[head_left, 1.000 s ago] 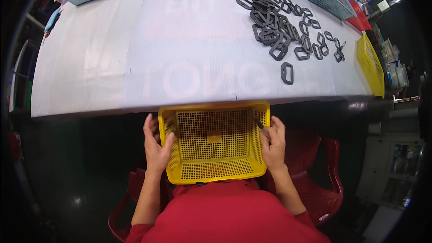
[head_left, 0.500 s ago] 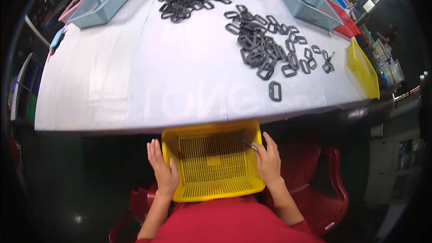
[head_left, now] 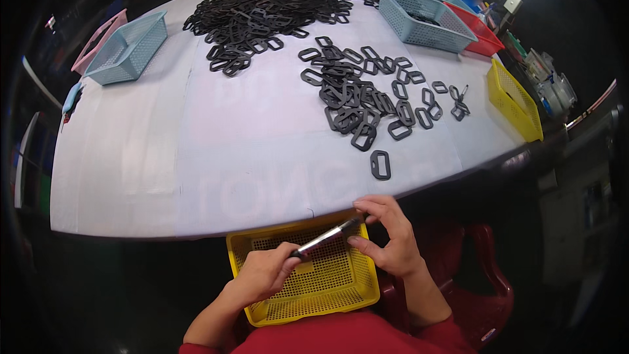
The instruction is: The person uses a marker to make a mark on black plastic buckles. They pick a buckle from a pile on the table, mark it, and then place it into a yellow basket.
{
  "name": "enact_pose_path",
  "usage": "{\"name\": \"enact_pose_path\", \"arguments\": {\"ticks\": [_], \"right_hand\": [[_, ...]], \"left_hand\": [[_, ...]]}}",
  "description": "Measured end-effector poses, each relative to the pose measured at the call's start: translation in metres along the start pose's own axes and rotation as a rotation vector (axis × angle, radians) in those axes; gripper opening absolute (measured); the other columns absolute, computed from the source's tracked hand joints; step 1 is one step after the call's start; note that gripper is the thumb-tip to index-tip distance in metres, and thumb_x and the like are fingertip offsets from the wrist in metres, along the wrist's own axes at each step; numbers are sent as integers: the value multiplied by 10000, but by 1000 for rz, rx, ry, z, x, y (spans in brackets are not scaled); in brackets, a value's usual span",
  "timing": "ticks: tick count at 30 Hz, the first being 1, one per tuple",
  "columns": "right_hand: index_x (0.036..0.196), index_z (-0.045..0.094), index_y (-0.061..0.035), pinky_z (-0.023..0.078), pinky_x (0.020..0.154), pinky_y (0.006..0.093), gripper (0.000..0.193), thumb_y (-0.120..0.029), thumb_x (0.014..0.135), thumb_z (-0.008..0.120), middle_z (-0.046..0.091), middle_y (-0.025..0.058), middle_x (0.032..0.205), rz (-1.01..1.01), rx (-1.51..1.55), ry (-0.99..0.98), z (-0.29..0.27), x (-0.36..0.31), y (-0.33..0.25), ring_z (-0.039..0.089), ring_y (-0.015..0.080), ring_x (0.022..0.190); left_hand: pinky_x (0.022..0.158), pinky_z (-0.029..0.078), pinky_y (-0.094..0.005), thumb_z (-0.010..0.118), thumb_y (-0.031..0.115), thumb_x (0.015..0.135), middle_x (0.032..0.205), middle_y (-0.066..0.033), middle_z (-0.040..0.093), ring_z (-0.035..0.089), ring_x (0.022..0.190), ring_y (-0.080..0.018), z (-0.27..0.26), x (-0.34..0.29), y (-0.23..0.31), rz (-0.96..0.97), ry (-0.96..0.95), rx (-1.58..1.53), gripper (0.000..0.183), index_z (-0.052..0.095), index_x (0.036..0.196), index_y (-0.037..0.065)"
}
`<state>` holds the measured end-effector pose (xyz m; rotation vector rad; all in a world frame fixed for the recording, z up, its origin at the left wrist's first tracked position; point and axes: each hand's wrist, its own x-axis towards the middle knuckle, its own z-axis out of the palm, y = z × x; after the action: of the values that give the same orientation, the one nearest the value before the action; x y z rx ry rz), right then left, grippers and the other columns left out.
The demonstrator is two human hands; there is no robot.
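Note:
A slim silver-and-black pen-shaped tool (head_left: 325, 237) slants over the yellow mesh basket (head_left: 262, 320); I cannot make out its exact kind. My left hand (head_left: 265, 271) is closed round its lower black end. Around the tool's dark upper end, the thumb and fingers of my right hand (head_left: 393, 239) are spread apart, and no contact with it is plain. Beneath both hands the basket sits at my lap, against the table's near edge. The closest piece on the table is a single black oblong ring (head_left: 380, 165), ahead of my right hand.
On the white-covered table (head_left: 124, 157) lie a loose group of black rings (head_left: 357, 95) and a larger heap (head_left: 262, 16) behind. Blue baskets (head_left: 131, 52) (head_left: 426, 23), a red basket (head_left: 475, 29) and a yellow basket (head_left: 514, 101) stand along the sides. A red plastic chair (head_left: 488, 262) is at my right.
The pen-shaped tool has passed from my right hand to my left. My left hand has let go of the basket's side and moved over it. The view has shifted, showing more of the far table.

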<state>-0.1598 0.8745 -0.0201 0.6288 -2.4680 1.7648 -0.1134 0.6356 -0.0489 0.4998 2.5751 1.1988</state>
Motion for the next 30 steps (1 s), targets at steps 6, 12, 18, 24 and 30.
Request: {"name": "enact_pose_path", "arguments": {"ticks": [6,12,18,24,30], "right_hand": [[873,632,-155,452,575,260,218,-175,679,730,580,29,943,-1055,-409,130,24,37,-101,572,149,720],[920,599,-106,454,635,281,275,-123,674,719,565,59,960,-1121,-514,258,-10,27,-121,558,170,787],[968,566,-58,457,695,303,332,-72,669,709,550,89,977,-1204,-514,278,-7,38,-128,543,191,855],[1015,533,-10,459,756,325,388,-21,664,698,535,119,995,-718,-268,380,-2,59,-69,529,212,923],[1135,438,-25,373,557,229,361,-304,914,500,440,7,632,292,1333,-152,33,46,-6,446,110,577]], "left_hand": [[464,310,-193,366,303,968,565,17,447,399,497,-48,6,19,-24,-24,567,-562,322,523,989,23],[456,296,-187,342,331,972,570,27,416,384,495,-39,-3,22,-9,122,616,-480,359,521,1015,23],[460,292,-182,342,292,976,572,30,413,368,494,-31,8,15,-17,18,549,-644,330,504,1109,36],[526,350,-194,341,262,978,629,21,460,408,556,-52,-2,30,18,38,347,-716,301,478,1104,26],[508,353,-223,358,309,970,607,9,442,408,529,-80,9,37,47,6,-53,-620,335,490,1039,9]]}}
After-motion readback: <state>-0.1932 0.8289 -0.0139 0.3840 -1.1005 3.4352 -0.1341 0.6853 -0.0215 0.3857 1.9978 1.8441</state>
